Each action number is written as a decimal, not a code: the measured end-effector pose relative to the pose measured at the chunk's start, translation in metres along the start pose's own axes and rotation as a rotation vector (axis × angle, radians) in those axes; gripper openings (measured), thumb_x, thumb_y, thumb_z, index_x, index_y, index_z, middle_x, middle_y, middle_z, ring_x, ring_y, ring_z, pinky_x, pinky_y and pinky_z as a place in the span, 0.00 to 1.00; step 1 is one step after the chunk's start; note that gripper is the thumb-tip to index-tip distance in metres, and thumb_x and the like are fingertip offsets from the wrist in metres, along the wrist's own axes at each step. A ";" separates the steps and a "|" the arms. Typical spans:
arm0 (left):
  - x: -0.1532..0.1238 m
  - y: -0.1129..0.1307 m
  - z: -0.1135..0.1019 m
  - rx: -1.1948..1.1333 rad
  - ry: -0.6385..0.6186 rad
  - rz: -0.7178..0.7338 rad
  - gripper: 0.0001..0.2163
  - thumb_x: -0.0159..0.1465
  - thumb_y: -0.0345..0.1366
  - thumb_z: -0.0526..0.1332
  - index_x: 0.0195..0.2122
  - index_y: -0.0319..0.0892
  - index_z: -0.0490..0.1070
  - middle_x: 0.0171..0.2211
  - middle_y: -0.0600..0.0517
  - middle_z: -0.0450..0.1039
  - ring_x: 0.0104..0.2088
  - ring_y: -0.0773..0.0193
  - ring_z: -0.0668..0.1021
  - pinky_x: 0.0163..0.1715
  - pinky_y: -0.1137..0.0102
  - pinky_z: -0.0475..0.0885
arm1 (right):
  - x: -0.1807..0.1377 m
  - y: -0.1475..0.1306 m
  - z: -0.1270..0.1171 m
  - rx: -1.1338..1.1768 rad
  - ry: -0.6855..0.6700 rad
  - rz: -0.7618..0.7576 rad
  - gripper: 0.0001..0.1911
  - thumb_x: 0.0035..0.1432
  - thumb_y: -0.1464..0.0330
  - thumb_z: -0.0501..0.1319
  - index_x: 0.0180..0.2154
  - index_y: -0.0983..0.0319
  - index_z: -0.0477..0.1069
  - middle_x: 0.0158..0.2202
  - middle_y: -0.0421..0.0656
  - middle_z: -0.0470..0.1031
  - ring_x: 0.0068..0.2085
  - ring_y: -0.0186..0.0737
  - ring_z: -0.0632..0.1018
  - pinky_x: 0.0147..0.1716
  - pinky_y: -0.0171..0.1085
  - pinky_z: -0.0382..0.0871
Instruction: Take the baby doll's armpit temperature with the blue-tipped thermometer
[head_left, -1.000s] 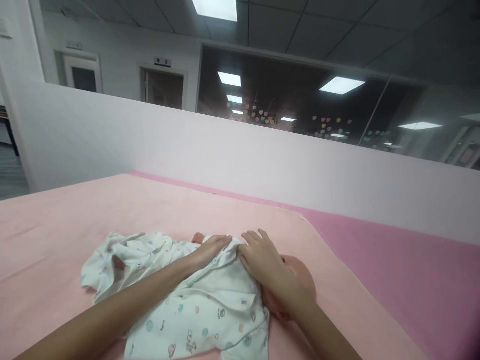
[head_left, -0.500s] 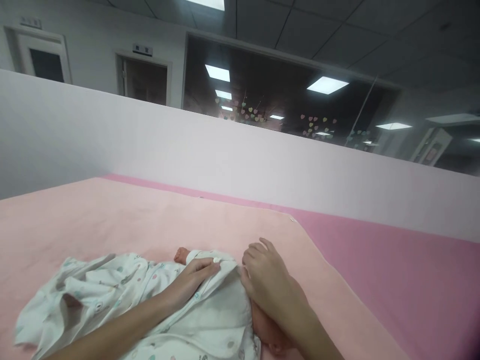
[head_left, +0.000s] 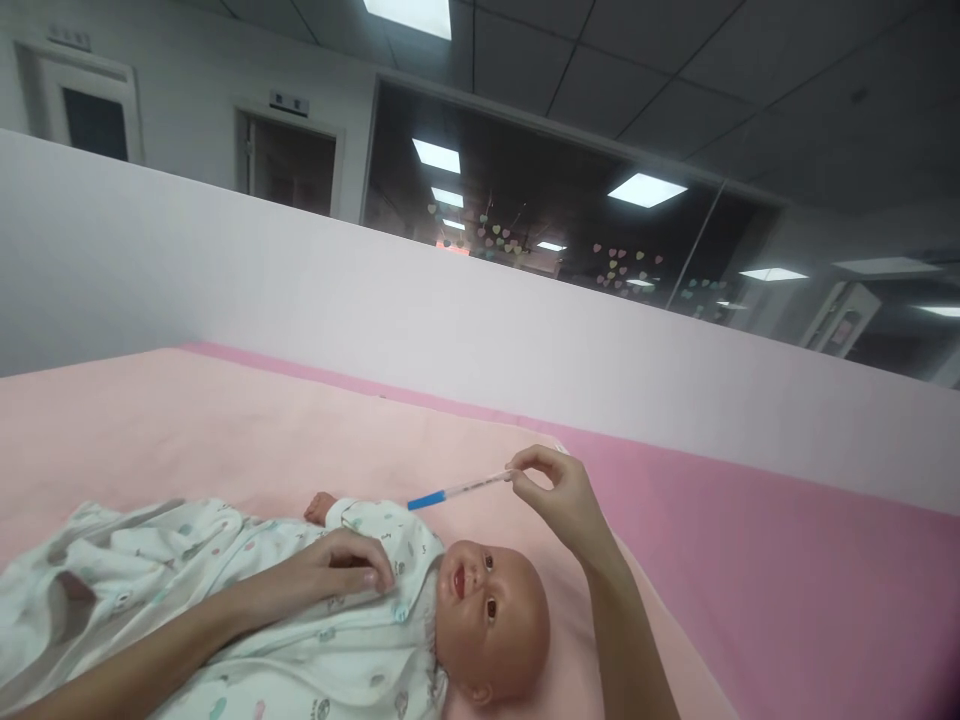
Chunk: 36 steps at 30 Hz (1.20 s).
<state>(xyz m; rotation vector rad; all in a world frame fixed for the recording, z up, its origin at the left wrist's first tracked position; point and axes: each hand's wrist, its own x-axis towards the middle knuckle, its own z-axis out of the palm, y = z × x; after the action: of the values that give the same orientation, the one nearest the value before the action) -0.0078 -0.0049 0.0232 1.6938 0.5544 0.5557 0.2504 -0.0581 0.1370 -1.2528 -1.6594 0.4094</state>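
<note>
Grip of the right hand [head_left: 566,503] is narrow, thumb and forefinger pinched on the clear end of a thin tube [head_left: 472,486]. The tube slants across the far part of the peach sheet [head_left: 247,440], near the sheet's far right corner, its blue end pointing left. That end lies just beyond the doll's sleeve [head_left: 375,520]; whether they touch, I cannot tell. The fingertips hide the tube's other tip.

The left hand [head_left: 341,568] rests on the doll's chest, fingers loosely curled; I cannot tell whether it pinches cloth. Its forearm crosses the printed garment [head_left: 262,685] and covers part of it. The doll [head_left: 499,625] lies face up along the sheet's near edge, head toward the right edge, below the tube. A small doll hand [head_left: 320,508] sticks out of the far sleeve.

Past the sheet's right edge spreads a darker pink mat [head_left: 757,560]. Along the far edge a white wall [head_left: 450,315] stands, blocking the lower part of a dark window [head_left: 517,170] and a doorway [head_left: 292,170].
</note>
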 end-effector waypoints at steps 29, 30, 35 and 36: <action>0.036 0.006 0.047 -0.213 0.681 -0.041 0.16 0.50 0.44 0.63 0.35 0.39 0.72 0.23 0.53 0.66 0.23 0.67 0.67 0.20 0.74 0.56 | 0.022 0.049 0.018 0.926 0.012 0.126 0.05 0.42 0.70 0.65 0.26 0.63 0.71 0.25 0.40 0.75 0.32 0.36 0.76 0.47 0.42 0.66; 0.036 0.008 0.048 -0.204 0.679 -0.042 0.16 0.50 0.44 0.63 0.34 0.38 0.72 0.23 0.52 0.67 0.23 0.67 0.68 0.20 0.74 0.56 | 0.023 0.049 0.019 0.946 0.011 0.131 0.06 0.42 0.70 0.65 0.26 0.63 0.71 0.26 0.40 0.75 0.31 0.36 0.76 0.47 0.42 0.67; 0.035 0.012 0.050 -0.188 0.667 -0.047 0.15 0.50 0.44 0.63 0.33 0.38 0.73 0.23 0.52 0.68 0.23 0.67 0.68 0.21 0.74 0.57 | 0.026 0.052 0.021 1.036 -0.007 0.132 0.06 0.40 0.70 0.67 0.24 0.62 0.71 0.26 0.39 0.75 0.31 0.36 0.77 0.46 0.43 0.69; 0.035 0.012 0.050 -0.190 0.662 -0.050 0.15 0.50 0.44 0.63 0.34 0.38 0.73 0.24 0.52 0.68 0.23 0.67 0.68 0.21 0.74 0.57 | 0.026 0.053 0.022 1.046 -0.013 0.131 0.07 0.39 0.70 0.67 0.24 0.62 0.71 0.26 0.39 0.76 0.31 0.36 0.77 0.46 0.43 0.69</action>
<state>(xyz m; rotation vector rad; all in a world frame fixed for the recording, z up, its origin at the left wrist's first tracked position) 0.0516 -0.0223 0.0284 1.2913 0.9757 1.1080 0.2614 -0.0072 0.1007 -0.5489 -1.0767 1.1743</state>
